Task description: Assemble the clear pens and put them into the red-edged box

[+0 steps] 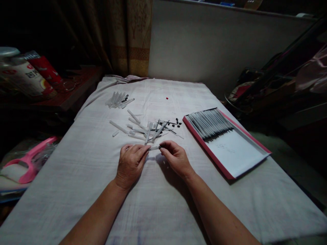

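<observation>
Between the thumb and fingers of my left hand (pixel 130 162) is a clear pen barrel (pixel 154 148). At the barrel's right end, my right hand (pixel 176 158) pinches a small black pen plug (pixel 160 147); whether it is seated in the barrel cannot be made out. Just beyond my fingers lies a loose heap of clear pen barrels and caps (pixel 139 129) mixed with thin dark refills (pixel 172 130). Several more black plugs (pixel 177 120) are scattered at the heap's right side.
On the right, a shallow red-edged box (pixel 240 153) holds a row of assembled pens (pixel 211 124). Farther back are a bundle of clear tubes (pixel 115 100) and a tiny red piece (pixel 167 98). Jars (pixel 28 76) stand on a side table, left, above a pink-handled item (pixel 29 161).
</observation>
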A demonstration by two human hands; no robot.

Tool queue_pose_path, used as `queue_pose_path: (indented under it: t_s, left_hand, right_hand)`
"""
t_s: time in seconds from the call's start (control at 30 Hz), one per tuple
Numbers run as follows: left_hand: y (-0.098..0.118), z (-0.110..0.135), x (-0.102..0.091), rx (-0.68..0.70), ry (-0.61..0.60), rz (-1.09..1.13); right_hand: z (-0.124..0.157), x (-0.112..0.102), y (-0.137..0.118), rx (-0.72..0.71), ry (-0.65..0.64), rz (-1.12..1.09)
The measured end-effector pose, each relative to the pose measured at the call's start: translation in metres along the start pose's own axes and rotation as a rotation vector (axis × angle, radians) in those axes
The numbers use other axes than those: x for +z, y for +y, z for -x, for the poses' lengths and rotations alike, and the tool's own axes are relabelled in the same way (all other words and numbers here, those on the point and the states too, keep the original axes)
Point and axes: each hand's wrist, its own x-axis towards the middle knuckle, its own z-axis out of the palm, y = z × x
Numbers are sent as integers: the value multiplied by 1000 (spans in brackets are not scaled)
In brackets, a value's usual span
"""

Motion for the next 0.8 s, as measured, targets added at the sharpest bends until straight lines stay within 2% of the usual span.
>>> queue_pose_path:
  t_s: [0.2,0.37,0.5,0.67,0.8]
  left_hand:
    - [-1,1,0,7,-11,2]
    - [0,2,1,18,-14,-4]
    - [2,1,1,36,-8,8]
    - [1,1,1,32,-11,18]
    - [0,1,1,36,-4,23]
  right_hand:
    - [0,2,-2,-25,-16,22]
    - [0,-2,-5,-161,-18,280]
    - [0,-6,-4,-194,-71,427]
    - [1,-6,0,-213,-127,394]
    - [1,-6,-3,-290,-99,422]
